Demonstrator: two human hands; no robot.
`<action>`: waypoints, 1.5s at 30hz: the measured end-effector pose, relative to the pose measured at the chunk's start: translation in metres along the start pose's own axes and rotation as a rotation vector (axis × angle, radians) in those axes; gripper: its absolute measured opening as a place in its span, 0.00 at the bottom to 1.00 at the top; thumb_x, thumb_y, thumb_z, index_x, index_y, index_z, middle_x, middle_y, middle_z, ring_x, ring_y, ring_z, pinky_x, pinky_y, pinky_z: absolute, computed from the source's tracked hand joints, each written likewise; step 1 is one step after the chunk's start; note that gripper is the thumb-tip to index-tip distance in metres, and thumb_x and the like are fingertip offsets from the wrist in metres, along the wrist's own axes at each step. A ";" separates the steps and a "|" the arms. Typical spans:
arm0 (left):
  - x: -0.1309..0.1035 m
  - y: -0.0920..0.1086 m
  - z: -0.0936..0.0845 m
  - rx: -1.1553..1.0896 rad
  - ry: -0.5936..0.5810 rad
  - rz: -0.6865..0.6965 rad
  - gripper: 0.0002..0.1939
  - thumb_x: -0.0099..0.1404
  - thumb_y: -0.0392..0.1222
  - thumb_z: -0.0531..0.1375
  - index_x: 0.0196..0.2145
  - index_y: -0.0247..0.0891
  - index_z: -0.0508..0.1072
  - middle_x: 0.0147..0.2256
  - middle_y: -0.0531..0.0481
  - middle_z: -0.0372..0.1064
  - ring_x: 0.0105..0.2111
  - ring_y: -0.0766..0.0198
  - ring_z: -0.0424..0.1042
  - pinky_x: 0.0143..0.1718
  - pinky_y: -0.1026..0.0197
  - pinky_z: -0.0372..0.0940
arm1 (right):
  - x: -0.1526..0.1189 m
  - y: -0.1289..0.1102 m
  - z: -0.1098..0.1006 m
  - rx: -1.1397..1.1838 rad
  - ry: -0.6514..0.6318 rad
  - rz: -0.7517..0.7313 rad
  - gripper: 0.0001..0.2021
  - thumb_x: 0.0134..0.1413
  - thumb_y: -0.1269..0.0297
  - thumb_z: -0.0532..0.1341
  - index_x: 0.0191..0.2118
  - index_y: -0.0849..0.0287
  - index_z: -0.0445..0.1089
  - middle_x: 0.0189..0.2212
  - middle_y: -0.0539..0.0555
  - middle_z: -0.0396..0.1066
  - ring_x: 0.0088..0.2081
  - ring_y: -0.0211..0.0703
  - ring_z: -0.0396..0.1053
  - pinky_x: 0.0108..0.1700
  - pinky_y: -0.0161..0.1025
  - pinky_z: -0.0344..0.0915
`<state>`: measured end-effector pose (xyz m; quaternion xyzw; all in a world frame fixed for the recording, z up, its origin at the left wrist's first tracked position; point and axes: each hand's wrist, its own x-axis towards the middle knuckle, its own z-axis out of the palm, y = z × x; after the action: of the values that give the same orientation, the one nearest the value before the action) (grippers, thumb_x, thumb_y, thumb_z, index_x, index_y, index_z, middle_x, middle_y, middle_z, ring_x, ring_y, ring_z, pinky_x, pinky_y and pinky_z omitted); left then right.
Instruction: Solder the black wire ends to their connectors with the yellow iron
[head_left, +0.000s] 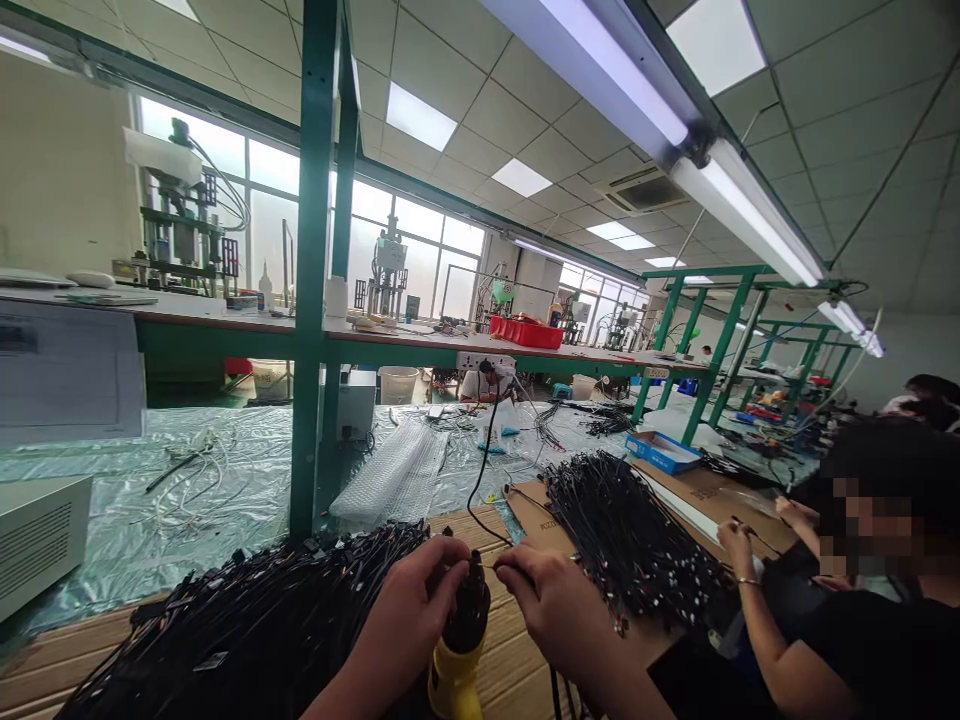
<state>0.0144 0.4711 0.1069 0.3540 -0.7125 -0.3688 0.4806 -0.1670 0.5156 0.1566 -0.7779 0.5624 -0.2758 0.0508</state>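
My left hand is closed in a pinch, and what lies between its fingertips is too small to name. My right hand pinches a thin cable, most of it hidden by the fingers. Between and just below the hands stands a yellow tool with a black upper end, perhaps a heat gun. Dark cable lengths hang below my right hand. A big heap of black cables with small connectors lies beside my left hand. Another black cable bundle lies beyond my right hand.
A black cord runs from a power strip down behind my right hand. A green post rises ahead. Bubble wrap, a blue box and a grey machine case surround the work. A co-worker's hands are at right.
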 end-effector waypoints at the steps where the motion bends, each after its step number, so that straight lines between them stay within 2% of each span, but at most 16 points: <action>1: 0.002 -0.002 0.000 0.014 0.010 0.005 0.08 0.68 0.45 0.54 0.35 0.40 0.70 0.29 0.52 0.70 0.27 0.62 0.68 0.28 0.63 0.61 | 0.003 0.001 0.002 -0.037 0.005 -0.002 0.11 0.65 0.65 0.54 0.41 0.54 0.74 0.36 0.51 0.75 0.39 0.41 0.71 0.41 0.34 0.60; 5: 0.011 -0.011 0.002 0.059 0.058 0.029 0.08 0.68 0.43 0.53 0.36 0.40 0.70 0.33 0.48 0.73 0.34 0.58 0.71 0.34 0.61 0.63 | 0.014 0.007 0.011 -0.168 0.049 -0.028 0.12 0.66 0.67 0.52 0.41 0.54 0.74 0.37 0.51 0.73 0.39 0.41 0.71 0.41 0.34 0.60; 10: 0.018 -0.022 0.005 0.093 0.104 0.060 0.07 0.67 0.41 0.53 0.35 0.40 0.71 0.34 0.48 0.74 0.35 0.56 0.72 0.40 0.58 0.63 | 0.024 0.015 0.022 -0.217 0.069 -0.036 0.12 0.66 0.67 0.52 0.40 0.55 0.74 0.35 0.52 0.72 0.38 0.41 0.70 0.39 0.34 0.60; 20: 0.021 -0.030 0.003 0.147 0.124 0.068 0.08 0.67 0.40 0.52 0.35 0.40 0.72 0.34 0.48 0.74 0.35 0.56 0.73 0.38 0.59 0.63 | 0.032 0.020 0.035 -0.267 0.058 -0.055 0.11 0.65 0.68 0.53 0.38 0.55 0.74 0.34 0.52 0.72 0.37 0.41 0.70 0.38 0.34 0.60; 29: 0.019 -0.031 0.005 0.174 0.103 0.070 0.09 0.67 0.40 0.51 0.34 0.41 0.71 0.31 0.49 0.72 0.32 0.58 0.70 0.36 0.60 0.62 | 0.030 0.023 0.036 -0.293 0.056 -0.054 0.12 0.66 0.67 0.53 0.36 0.55 0.74 0.33 0.52 0.72 0.37 0.41 0.70 0.37 0.34 0.59; 45: 0.017 -0.030 0.004 0.214 0.097 0.074 0.09 0.68 0.38 0.50 0.35 0.39 0.70 0.33 0.48 0.71 0.35 0.57 0.70 0.39 0.58 0.61 | 0.032 0.019 0.037 -0.317 0.050 -0.066 0.12 0.65 0.68 0.54 0.34 0.55 0.74 0.32 0.51 0.72 0.35 0.40 0.70 0.36 0.34 0.57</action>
<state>0.0104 0.4426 0.0869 0.3944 -0.7361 -0.2551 0.4873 -0.1586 0.4717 0.1300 -0.7871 0.5741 -0.2044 -0.0955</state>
